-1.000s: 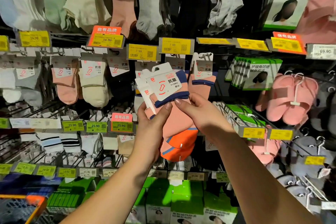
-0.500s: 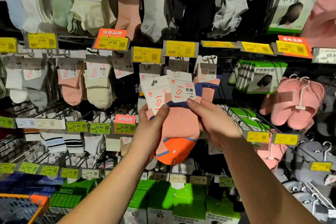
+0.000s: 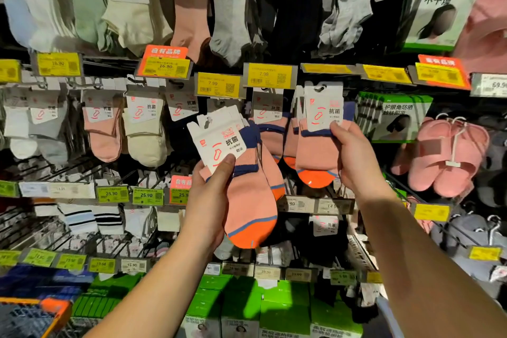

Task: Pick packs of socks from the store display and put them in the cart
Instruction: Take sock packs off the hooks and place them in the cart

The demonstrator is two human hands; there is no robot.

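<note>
Down in the bottom left corner I see the orange cart. My left hand grips pink sock packs marked 抗菌. My right hand grips another pink pack under a yellow 7.99 tag.

**Readable labels on the sock display**

"抗菌" is printed on the card of the sock pack held by the left hand. "7.99" is shown on two yellow price tags, "16.90" on the orange-framed tag headed "自有品牌", and "25.90" on green tags.
</note>
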